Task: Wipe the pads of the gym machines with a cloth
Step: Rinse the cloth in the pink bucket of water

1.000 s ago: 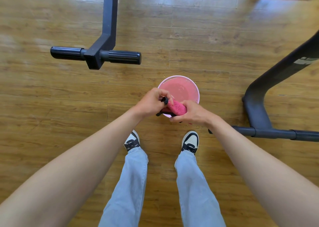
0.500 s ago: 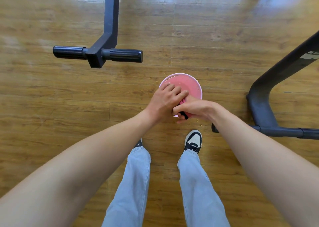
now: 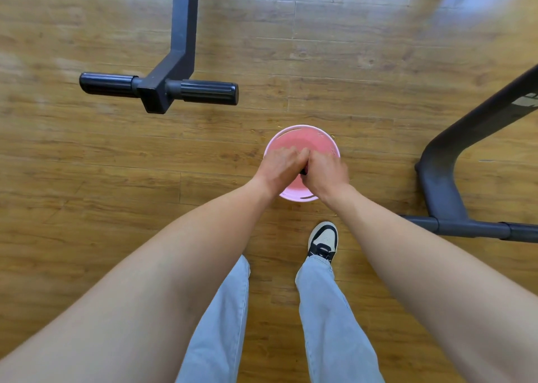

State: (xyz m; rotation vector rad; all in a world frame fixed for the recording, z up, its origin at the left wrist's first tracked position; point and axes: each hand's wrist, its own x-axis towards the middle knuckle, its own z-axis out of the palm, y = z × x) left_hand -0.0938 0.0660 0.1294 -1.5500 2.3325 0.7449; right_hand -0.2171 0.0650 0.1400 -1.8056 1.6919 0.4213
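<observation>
Cloth (image 3: 303, 172) now nearly hidden; left hand (image 3: 281, 168), right hand (image 3: 326, 173) grip it, lowered together into pink basin (image 3: 297, 195).

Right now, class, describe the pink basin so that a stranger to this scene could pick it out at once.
Start from the wooden floor between two dark gym machine frames. The pink basin sits there in front of the person's feet, with the left hand and right hand together over it. It is the only round, pale pink thing; its neighbours are dark metal bars.

Floor (image 3: 87, 155): wood-look planks.
Basin (image 3: 301, 128): pink, round, standing on floor.
Sneaker (image 3: 323, 241): black-and-white, just below basin.
</observation>
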